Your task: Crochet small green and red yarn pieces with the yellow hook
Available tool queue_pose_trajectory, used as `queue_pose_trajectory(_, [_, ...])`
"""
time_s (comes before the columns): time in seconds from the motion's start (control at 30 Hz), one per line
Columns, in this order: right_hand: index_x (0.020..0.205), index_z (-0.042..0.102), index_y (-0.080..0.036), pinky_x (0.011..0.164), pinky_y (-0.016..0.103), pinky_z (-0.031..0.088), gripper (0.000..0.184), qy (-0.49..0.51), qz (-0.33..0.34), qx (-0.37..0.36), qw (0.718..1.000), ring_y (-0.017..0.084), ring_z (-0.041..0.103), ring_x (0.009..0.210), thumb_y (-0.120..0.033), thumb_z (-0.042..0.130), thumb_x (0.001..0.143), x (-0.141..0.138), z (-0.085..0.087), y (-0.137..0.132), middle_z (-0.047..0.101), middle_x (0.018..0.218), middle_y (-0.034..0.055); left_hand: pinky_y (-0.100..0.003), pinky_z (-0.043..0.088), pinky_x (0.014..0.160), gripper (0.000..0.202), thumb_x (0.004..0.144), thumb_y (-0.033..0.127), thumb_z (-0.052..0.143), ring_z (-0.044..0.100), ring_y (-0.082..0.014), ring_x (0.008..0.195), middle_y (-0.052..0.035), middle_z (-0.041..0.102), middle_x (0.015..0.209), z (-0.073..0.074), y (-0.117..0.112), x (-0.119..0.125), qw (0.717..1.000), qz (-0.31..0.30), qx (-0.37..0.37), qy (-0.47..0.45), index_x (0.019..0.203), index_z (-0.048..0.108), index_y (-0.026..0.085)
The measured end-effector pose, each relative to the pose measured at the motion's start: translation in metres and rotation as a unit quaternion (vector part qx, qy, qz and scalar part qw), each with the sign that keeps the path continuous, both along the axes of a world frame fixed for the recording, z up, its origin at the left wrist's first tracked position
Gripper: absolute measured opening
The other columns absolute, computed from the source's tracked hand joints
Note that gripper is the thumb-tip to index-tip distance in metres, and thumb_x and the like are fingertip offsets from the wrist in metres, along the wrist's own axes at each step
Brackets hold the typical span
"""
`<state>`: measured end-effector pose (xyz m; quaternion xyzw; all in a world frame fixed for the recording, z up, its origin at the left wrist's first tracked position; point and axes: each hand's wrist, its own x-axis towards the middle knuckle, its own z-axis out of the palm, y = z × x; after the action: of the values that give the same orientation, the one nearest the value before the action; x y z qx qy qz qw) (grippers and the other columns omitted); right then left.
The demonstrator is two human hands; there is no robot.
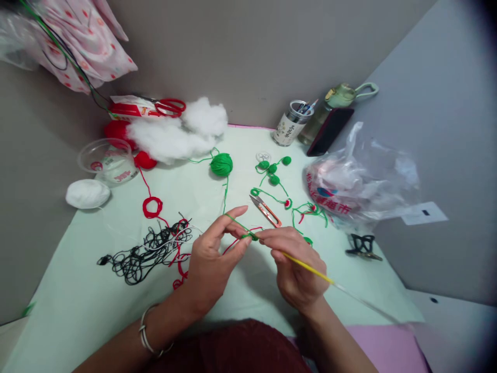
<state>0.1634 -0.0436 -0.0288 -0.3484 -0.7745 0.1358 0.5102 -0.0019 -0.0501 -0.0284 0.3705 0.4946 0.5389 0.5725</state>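
My left hand pinches a small green crochet piece between thumb and fingers, with green yarn running over its forefinger. From there the strand leads up to a green yarn ball. Closed around a yellow crochet hook is my right hand; the hook's tip meets the green piece, and its thin far end reaches down to the right. Just beyond my hands lie small orange-handled thread snips. Part of the green piece is hidden by my fingers.
Tangled black yarn and a red yarn coil lie left. White stuffing, red scissors and a plastic tub stand behind. Rightward are small green pieces, a pen tin, a plastic bag and a black hair clip.
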Motion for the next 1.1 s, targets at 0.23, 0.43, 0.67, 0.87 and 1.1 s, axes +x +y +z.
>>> queue_pose_trajectory(0.23, [0.113,0.074,-0.024,0.077,0.038,0.063,0.023,0.083,-0.035,-0.038,0.995,0.022,0.078,0.089,-0.013,0.058,0.101,-0.0061,-0.0075,-0.004,0.081,0.096,0.0067,-0.03,0.047,0.086,0.052,0.083,0.025,0.085,0.062,-0.015,0.083,0.0019,0.069,0.085,-0.0016,0.0038,0.0005,0.983,-0.071,-0.073,-0.15,0.133,0.071,0.025])
queue_pose_trajectory(0.43, [0.107,0.075,-0.025,0.07,0.038,0.064,0.021,0.17,-0.049,-0.102,0.979,0.021,0.076,0.082,-0.016,0.057,0.103,-0.0088,-0.0052,-0.0033,0.08,0.094,0.0053,-0.031,0.044,0.089,0.044,0.085,0.025,0.084,0.06,-0.015,0.087,0.0023,0.067,0.085,-0.0031,0.006,-0.0017,0.976,-0.082,-0.086,-0.18,0.127,0.074,0.024])
queue_pose_trajectory(0.67, [0.109,0.077,-0.025,0.075,0.032,0.063,0.022,0.214,-0.032,-0.16,0.963,0.016,0.075,0.081,-0.016,0.056,0.105,-0.0092,-0.0045,-0.005,0.08,0.098,0.0025,-0.029,0.042,0.087,0.039,0.087,0.024,0.081,0.058,-0.0132,0.086,0.0032,0.065,0.087,-0.0045,0.0056,-0.0032,0.975,-0.088,-0.083,-0.188,0.126,0.074,0.026])
queue_pose_trajectory(0.87, [0.108,0.076,-0.025,0.078,0.034,0.061,0.021,0.279,0.002,-0.219,0.935,0.016,0.076,0.081,-0.022,0.056,0.107,-0.0064,-0.0077,-0.0064,0.08,0.101,0.0022,-0.027,0.042,0.087,0.038,0.087,0.023,0.08,0.058,-0.0117,0.087,0.0041,0.064,0.088,-0.0062,0.0064,-0.0035,0.977,-0.087,-0.083,-0.178,0.124,0.076,0.028])
queue_pose_trajectory(1.1, [0.108,0.076,-0.025,0.08,0.032,0.062,0.021,0.239,0.015,-0.216,0.946,0.016,0.076,0.086,-0.019,0.055,0.107,-0.0036,-0.0047,-0.0066,0.079,0.1,0.0015,-0.026,0.044,0.084,0.036,0.086,0.021,0.081,0.059,-0.0106,0.083,0.0044,0.065,0.085,-0.0048,0.0049,-0.0046,0.98,-0.085,-0.077,-0.165,0.121,0.078,0.029])
